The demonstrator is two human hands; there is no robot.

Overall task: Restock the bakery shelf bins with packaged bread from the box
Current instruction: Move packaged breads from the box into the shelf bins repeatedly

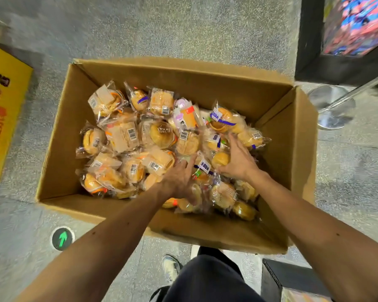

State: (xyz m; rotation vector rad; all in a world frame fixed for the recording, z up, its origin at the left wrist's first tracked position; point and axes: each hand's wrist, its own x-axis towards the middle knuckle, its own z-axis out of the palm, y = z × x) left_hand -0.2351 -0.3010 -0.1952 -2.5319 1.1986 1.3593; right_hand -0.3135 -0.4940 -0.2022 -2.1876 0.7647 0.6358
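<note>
An open cardboard box (183, 71) stands on the grey floor, filled with several clear packets of round buns and sliced bread (127, 136). Both my hands are inside it at the near right. My left hand (179, 177) lies on the packets with its fingers stretched toward a blue-labelled packet (205, 165). My right hand (238, 159) is beside it, thumb and fingers around a bun packet (220, 159). More packets lie partly hidden under my forearms.
A yellow printed carton (4, 105) lies on the floor to the left. A black display stand (347, 46) and a chrome post base (332, 105) are at the far right. A green arrow marker (62, 238) and my shoe (170, 267) are near me.
</note>
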